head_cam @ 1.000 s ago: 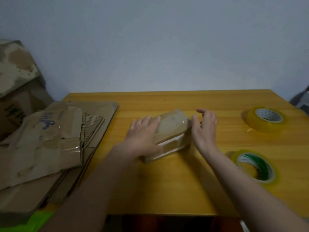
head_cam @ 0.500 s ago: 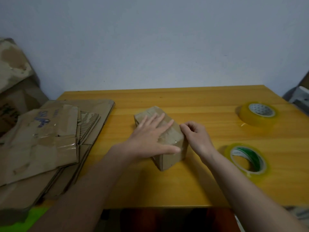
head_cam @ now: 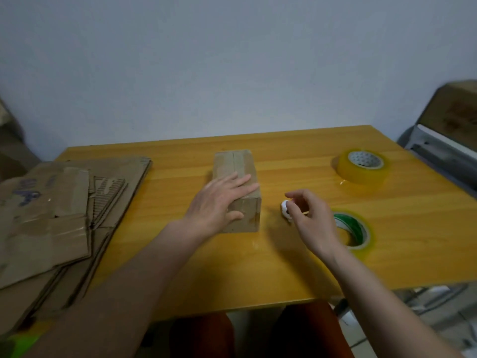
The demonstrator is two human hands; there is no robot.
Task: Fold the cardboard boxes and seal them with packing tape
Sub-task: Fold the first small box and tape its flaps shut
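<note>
- Small brown cardboard box (head_cam: 236,177), long axis running away from the person, lies under the flat, open left hand (head_cam: 219,202)
- Right hand (head_cam: 308,218), just right of the box, pinches a small white object (head_cam: 286,209)

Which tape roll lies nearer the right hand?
The roll with the green core, partly hidden behind the right hand. The other roll, with a white core, sits farther back.
</note>
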